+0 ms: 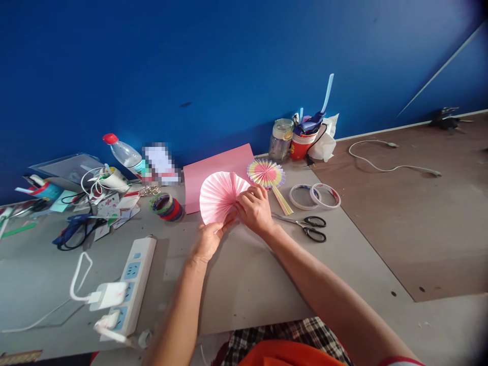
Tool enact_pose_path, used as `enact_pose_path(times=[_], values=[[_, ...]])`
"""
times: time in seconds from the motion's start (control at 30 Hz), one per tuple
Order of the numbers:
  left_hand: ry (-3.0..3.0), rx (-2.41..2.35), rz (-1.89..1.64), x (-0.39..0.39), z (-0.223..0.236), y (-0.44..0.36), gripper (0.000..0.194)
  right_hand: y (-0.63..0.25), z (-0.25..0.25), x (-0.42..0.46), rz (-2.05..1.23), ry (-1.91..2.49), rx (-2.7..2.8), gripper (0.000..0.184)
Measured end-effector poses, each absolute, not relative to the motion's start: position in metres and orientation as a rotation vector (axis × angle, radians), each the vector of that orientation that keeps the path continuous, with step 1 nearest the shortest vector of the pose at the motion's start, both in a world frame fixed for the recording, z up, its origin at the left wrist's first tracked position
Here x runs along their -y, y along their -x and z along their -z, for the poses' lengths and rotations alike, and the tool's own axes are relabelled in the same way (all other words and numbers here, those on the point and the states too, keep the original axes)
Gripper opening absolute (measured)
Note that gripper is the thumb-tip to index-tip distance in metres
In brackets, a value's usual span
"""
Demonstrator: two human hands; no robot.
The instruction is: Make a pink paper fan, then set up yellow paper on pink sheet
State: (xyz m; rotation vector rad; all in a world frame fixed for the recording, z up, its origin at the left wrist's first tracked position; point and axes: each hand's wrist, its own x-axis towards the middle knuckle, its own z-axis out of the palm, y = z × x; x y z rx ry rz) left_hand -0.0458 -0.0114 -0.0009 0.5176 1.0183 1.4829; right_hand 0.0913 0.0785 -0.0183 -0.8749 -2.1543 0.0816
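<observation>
Orange cloth (pixel 290 354) lies nearest, with checked cloth (pixel 244 343) just beyond it, both on the near side of the pleated pink paper fan (pixel 216 194), the landmark for what follows. The fan is held up over the grey table (pixel 244 290): the left hand (pixel 209 240) pinches its near edge between thumb and fingers, and the right hand (pixel 255 209) grips its right side with curled fingers. The pleating looks done and the folds are spread into most of a round; a line of bunched folds runs from the middle to the far edge. Whether the ends are joined cannot be told, as the hands cover that part, and no handle shows on it. Behind the fan lies a flat pink sheet (pixel 193 185); to its right, a smaller multicoloured fan (pixel 265 173) looks complete, with a yellow handle (pixel 282 201). Further right lie scissors (pixel 315 220) and two tape rolls (pixel 337 196), both untouched.
</observation>
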Motion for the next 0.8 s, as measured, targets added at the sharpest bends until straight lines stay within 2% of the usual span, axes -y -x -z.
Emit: enact_pose_path(times=[0.1, 0.23, 0.3, 0.37, 0.43, 0.63, 0.8], values=[[-0.571, -1.131, -1.563, 0.011, 0.002, 0.052, 0.025, -0.091, 0.018, -0.078, -0.042, 0.874, 2.17, 0.02], [-1.024, -1.7, -1.977, 0.015, 0.001, 0.064, 0.05, -0.09, 0.017, -0.076, -0.004, 0.876, 2.238, 0.019], [-1.379, -1.904, -1.845, 0.016, 0.001, 0.064, 0.045, -0.088, 0.017, -0.074, 0.01, 0.845, 2.286, 0.02], [-1.652, -1.896, -1.577, 0.015, 0.003, 0.061, 0.031, -0.085, 0.016, -0.071, 0.001, 0.821, 2.322, 0.021], [-1.811, -1.865, -1.451, 0.01, 0.005, 0.056, 0.023, -0.083, 0.016, -0.068, -0.019, 0.807, 2.348, 0.021], [-1.984, -1.98, -1.229, 0.0, 0.016, 0.058, 0.011, -0.081, 0.023, -0.067, 0.011, 0.773, 2.445, 0.017], [-2.029, -1.997, -1.163, -0.003, 0.026, 0.066, 0.011, -0.079, 0.031, -0.069, -0.039, 0.802, 2.544, 0.016]])
